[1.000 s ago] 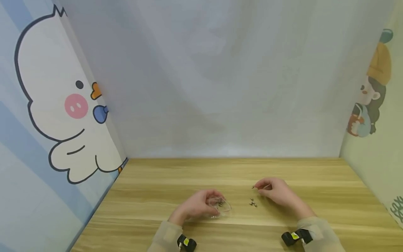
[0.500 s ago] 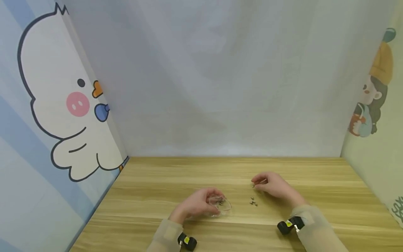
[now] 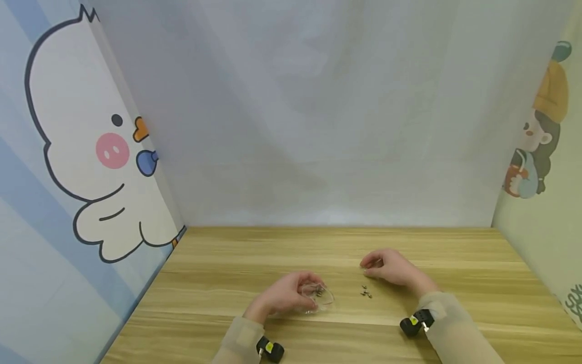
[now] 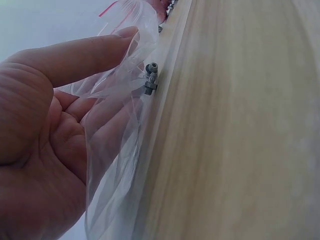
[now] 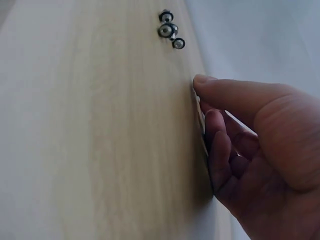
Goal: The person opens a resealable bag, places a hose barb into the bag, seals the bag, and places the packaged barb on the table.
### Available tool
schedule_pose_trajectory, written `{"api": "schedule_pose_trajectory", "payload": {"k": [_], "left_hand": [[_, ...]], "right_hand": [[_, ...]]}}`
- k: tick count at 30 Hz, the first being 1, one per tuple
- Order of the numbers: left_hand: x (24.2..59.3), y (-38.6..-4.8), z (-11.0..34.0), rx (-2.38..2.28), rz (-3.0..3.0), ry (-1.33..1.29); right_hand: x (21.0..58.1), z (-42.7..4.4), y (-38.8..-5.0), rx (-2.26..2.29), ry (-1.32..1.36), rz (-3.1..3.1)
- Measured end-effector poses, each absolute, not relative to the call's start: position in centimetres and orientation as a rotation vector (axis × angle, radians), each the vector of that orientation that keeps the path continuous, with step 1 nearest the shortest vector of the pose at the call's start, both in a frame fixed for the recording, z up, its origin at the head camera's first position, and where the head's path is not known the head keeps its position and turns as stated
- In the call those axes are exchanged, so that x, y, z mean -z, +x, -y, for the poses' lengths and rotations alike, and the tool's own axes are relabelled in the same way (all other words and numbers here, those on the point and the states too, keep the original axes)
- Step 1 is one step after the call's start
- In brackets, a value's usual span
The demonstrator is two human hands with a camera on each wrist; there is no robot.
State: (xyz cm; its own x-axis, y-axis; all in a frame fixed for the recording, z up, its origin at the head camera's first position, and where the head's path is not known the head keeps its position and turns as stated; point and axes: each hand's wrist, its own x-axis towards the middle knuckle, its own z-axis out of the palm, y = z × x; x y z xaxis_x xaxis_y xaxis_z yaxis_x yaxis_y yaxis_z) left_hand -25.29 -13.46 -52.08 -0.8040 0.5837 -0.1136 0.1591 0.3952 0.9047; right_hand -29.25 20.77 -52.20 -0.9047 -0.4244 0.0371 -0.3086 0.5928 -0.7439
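Observation:
A clear zip bag (image 4: pixel 112 135) with a red line at its mouth is held by my left hand (image 3: pixel 288 293), thumb on one side and fingers behind. Small threaded metal fittings (image 4: pixel 151 79), resembling grease nipples, show through the plastic. My right hand (image 3: pixel 391 268) rests low over the table, its fingers bent and thumb tip (image 5: pixel 201 82) at the wood. Whether a fitting sits between those fingertips is hidden. Between the hands, nearer the right one, a small cluster of loose metal fittings (image 3: pixel 366 291) lies on the table.
The wood-grain table (image 3: pixel 254 247) meets a grey-white curtain (image 3: pixel 291 126) at the back. A panel with a cartoon duck (image 3: pixel 77 126) stands on the left, and a pale green panel (image 3: pixel 545 227) on the right. Each wrist carries a black camera (image 3: pixel 411 323).
My right hand and forearm have shifted slightly left; the fitting seen earlier at its fingertips is now out of sight. My left hand and the bag have stayed nearly still.

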Motion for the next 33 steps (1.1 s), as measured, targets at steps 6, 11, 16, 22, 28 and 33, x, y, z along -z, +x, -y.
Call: {"api": "schedule_pose_trajectory", "payload": {"k": [6, 11, 16, 22, 28, 33], "left_hand": [[52.07, -25.26, 13.46, -1.405, -2.221, 0.644], [52.03, -25.16, 13.43, -1.417, -2.208, 0.641], [51.95, -25.13, 13.43, -1.419, -2.208, 0.639], [51.92, -25.13, 13.41, -1.421, -2.212, 0.627], [51.96, -25.28, 13.45, -1.401, -2.231, 0.639], [51.83, -25.26, 13.44, -1.405, -2.224, 0.640]], "right_hand": [[52.17, -20.73, -29.13, 1.157, -0.632, -2.702], [52.23, -20.64, -29.00, 1.131, -0.600, -2.719], [52.19, -20.59, -28.86, 1.119, -0.594, -2.728], [52.16, -20.55, -28.93, 1.097, -0.597, -2.735], [51.96, -20.44, -28.92, 1.073, -0.602, -2.743], [51.74, -20.41, -28.76, 1.050, -0.632, -2.748]]}}
